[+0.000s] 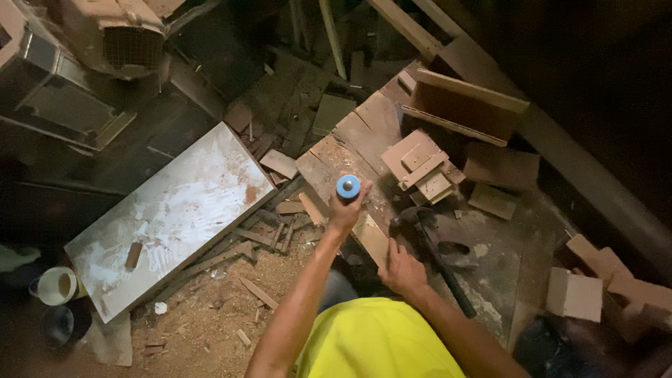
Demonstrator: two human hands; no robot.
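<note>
My left hand (346, 210) grips a blue-capped tool (348, 186) upright, and my right hand (401, 269) presses flat on a pale wood strip (371, 238) lying on the worktop (364, 133) just left of the hammer (427, 234). The strip looks unmarked so far, so I judge the work barely begun. The tool's tip is hidden in my fist, and the dim light blurs the strip's far end.

The left hand (345, 210) hides the body under the blue cap (348, 186); beside it, the hammer (434, 245) head is too dark to tell.
</note>
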